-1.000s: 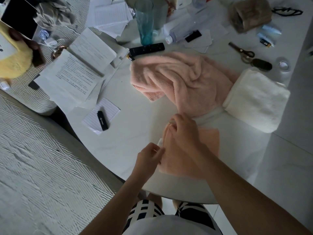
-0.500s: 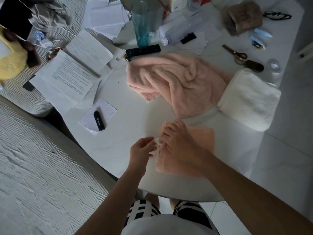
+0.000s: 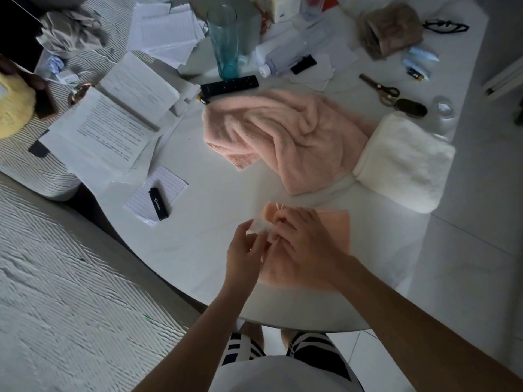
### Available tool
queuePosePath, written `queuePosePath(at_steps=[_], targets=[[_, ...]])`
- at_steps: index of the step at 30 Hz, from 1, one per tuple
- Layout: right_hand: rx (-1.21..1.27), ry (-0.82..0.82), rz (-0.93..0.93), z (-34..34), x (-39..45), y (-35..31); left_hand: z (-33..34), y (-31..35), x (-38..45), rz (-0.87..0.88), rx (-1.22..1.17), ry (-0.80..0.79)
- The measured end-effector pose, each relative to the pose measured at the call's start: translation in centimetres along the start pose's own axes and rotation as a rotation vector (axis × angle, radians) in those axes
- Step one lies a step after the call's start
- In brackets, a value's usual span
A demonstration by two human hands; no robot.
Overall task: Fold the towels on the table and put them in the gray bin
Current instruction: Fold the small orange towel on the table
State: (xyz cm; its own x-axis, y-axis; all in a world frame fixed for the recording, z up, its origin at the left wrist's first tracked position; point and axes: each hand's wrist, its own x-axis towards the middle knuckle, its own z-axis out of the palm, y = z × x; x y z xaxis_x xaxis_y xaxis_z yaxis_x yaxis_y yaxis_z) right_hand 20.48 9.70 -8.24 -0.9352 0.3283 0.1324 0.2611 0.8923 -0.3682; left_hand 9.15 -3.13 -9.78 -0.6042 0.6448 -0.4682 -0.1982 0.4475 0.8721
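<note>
A small peach towel (image 3: 334,230) lies flat near the front edge of the white table (image 3: 203,222). My right hand (image 3: 305,244) rests on its left part, fingers pinching at the towel's left edge. My left hand (image 3: 243,250) pinches a small white tag (image 3: 261,228) at that same edge. Behind them a large pink towel (image 3: 285,137) lies crumpled in the table's middle. A folded white towel (image 3: 404,162) sits to its right. No gray bin is visible.
Papers (image 3: 113,128), a notepad with a black lighter (image 3: 159,203), a black remote (image 3: 229,85), a tall blue glass (image 3: 225,41), scissors (image 3: 380,89) and a brown pouch (image 3: 392,28) crowd the far half. A ribbed white surface (image 3: 70,292) lies at left.
My right hand has slid down from the towel's far corner to lie flat on it. My left hand has taken hold of the white tag at the towel's left edge.
</note>
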Motion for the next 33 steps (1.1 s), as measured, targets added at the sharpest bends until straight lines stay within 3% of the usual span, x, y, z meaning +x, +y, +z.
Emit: queuePosePath(at_steps=[3,6,9,13,16,19,24,29,33], targets=[[0.026,-0.023,0.013,-0.5,-0.1,-0.3,0.2,0.3,0.3,-0.075,-0.041,0.099],[0.014,-0.020,0.012,-0.5,0.0,-0.5,0.2,0.5,0.3,0.111,0.224,0.187],[0.020,0.010,0.017,-0.2,0.0,-0.5,0.3,0.4,0.0,0.222,0.302,0.054],[0.006,0.010,0.008,0.5,0.0,0.0,0.1,1.2,-0.9,-0.038,-0.003,-0.164],[-0.004,0.030,-0.015,0.9,0.4,-0.1,-0.5,1.1,-1.1,-0.070,-0.137,-0.307],[-0.019,0.051,0.028,1.4,0.9,-0.8,-0.8,0.7,-0.5,-0.104,0.012,-0.261],[-0.013,-0.045,0.322,1.4,0.7,-1.2,-0.3,-0.6,1.1,-0.147,0.289,-0.084],[-0.100,0.085,0.576,0.9,-2.0,0.7,-0.4,-0.8,2.0,-0.141,0.224,-0.034],[0.038,0.092,1.083,0.0,-5.1,3.0,-0.1,-0.3,2.6,-0.133,0.263,-0.049]])
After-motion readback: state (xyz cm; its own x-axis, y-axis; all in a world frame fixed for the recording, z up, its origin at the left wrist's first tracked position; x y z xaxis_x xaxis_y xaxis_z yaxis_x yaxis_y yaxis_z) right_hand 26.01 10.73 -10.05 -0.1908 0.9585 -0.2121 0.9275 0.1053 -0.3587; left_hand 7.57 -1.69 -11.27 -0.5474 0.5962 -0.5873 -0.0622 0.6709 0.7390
